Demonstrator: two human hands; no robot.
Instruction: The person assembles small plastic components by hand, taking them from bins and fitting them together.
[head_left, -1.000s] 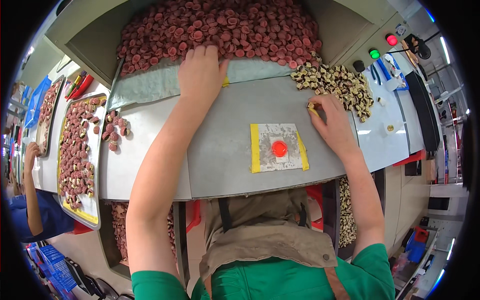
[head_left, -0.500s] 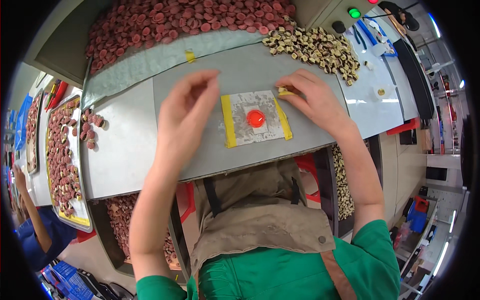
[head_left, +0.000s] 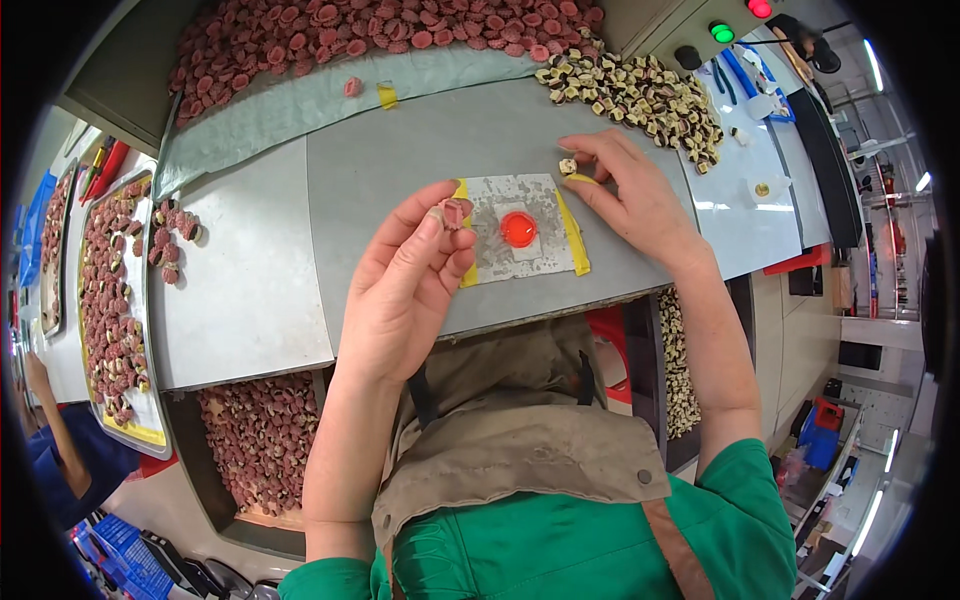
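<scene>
Between the thumb and fingers of my left hand (head_left: 395, 275) is a small pink ribbed cup (head_left: 453, 213), its hollow side partly showing. The hand is held palm up, left of a grey-white pad (head_left: 490, 262) edged with yellow tape. A shiny round red piece (head_left: 519, 230) sits at the pad's middle. My right hand (head_left: 635, 190), just beyond the pad's right side, pinches a small cream-and-dark block (head_left: 568, 167) at its fingertips. The two held pieces are apart.
Pink cups (head_left: 400, 35) heap at the back on a pale green sheet (head_left: 250, 125), one lying loose. Cream-and-dark blocks (head_left: 640, 95) pile at back right. A tray (head_left: 150, 395) of joined pink pieces stands left; a co-worker's arm (head_left: 60, 425) is beyond. Filled drawers lie under the table.
My left hand has come nearer and turned up, now showing a pink cup in its fingers. A loose pink cup now lies on the green sheet. My right hand keeps its block near the pad.
</scene>
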